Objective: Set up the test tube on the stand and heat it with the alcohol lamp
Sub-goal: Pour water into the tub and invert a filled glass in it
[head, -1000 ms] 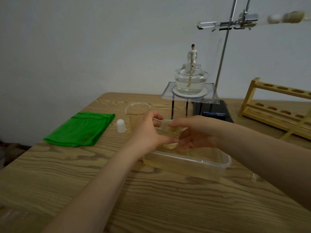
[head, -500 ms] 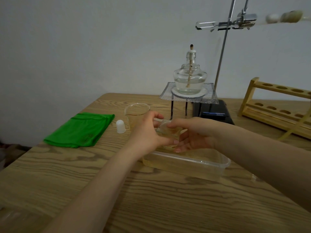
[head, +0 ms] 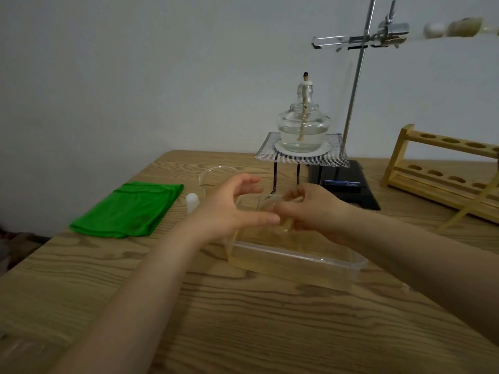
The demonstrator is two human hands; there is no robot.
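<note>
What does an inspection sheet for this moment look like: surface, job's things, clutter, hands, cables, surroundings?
Surface: wooden table, grain visible.
Job's things: test tube clamped roughly level on the stand; alcohol lamp, uncapped, no flame seen, on wire gauze over a tripod.
Clutter: green cloth, white cap, beaker, clear plastic tub, wooden rack.
Hands: left hand open, fingers spread above the tub; right hand grips a small clear glass vessel over the tub.
Cables: a yellowish tube near the rack.
Surroundings: plain pale wall.
</note>
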